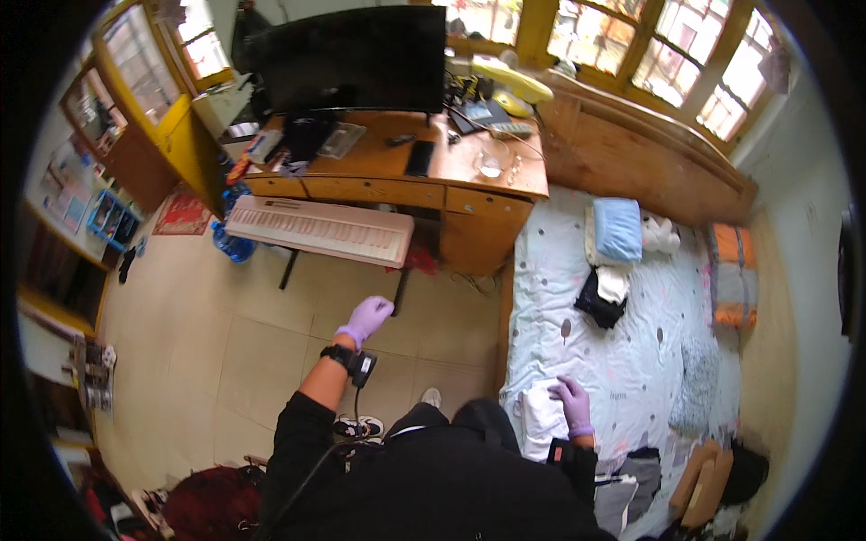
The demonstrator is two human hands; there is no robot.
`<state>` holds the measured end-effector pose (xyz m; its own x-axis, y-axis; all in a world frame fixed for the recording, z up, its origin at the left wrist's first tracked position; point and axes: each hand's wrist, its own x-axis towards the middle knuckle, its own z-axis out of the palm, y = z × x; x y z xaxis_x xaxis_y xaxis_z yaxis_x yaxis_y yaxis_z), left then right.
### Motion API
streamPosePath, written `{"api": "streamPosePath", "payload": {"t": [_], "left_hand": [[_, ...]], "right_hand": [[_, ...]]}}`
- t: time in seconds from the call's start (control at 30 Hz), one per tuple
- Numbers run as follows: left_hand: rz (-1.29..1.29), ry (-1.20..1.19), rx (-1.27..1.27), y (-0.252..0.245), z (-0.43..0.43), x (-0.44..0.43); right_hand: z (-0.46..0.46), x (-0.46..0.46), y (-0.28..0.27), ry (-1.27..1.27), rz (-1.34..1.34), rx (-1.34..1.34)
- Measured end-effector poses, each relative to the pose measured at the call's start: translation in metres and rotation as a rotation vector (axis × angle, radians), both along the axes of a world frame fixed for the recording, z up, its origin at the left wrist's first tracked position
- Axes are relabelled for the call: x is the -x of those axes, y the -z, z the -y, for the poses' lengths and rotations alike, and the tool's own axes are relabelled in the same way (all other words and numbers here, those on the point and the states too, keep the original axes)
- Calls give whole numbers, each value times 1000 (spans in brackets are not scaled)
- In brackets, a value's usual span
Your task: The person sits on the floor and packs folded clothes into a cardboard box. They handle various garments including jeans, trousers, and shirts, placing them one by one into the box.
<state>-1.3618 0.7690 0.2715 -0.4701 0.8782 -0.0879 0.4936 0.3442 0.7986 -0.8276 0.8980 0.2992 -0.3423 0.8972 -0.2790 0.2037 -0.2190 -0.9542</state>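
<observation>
My left hand, in a thin purple glove, is held out over the tiled floor with its fingers curled together. Nothing shows in its fingers. On the bed, a folded white cloth, perhaps a garment, lies by the near edge. My right hand, also gloved in purple, is over its right side with the fingers apart; the fingertips seem to touch the fabric. Farther up the bed are a small white cloth on a folded black garment, and a light blue pillow-like bundle.
A pink keyboard piano stands before the wooden desk, which carries a large monitor. An orange-grey bundle lies along the bed's wall side. Grey clothes and brown cardboard lie at the bed's near end.
</observation>
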Motion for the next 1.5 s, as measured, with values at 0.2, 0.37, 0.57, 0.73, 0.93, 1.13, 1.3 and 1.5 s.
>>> {"api": "streamPosePath", "payload": {"t": [0.2, 0.37, 0.57, 0.73, 0.93, 1.13, 1.3, 1.5], "left_hand": [[359, 85, -132, -37, -172, -26], [400, 51, -333, -40, -292, -8], [728, -100, -146, -50, -411, 45], [771, -195, -170, -37, -479, 62], [698, -37, 142, -20, -524, 91], [697, 165, 155, -27, -532, 106], [807, 121, -32, -57, -503, 149], [604, -57, -151, -88, -449, 268]], "right_hand": [[-75, 54, 8, 55, 135, 128], [-188, 95, 21, -54, 57, 81], [-318, 153, 21, -151, 25, 93], [-397, 188, 16, -254, 102, 62], [-436, 220, 10, -330, 94, 62], [-434, 252, 9, -262, 67, 172], [-456, 290, 15, -268, 83, 152], [-492, 365, 27, -242, 283, -230]]}}
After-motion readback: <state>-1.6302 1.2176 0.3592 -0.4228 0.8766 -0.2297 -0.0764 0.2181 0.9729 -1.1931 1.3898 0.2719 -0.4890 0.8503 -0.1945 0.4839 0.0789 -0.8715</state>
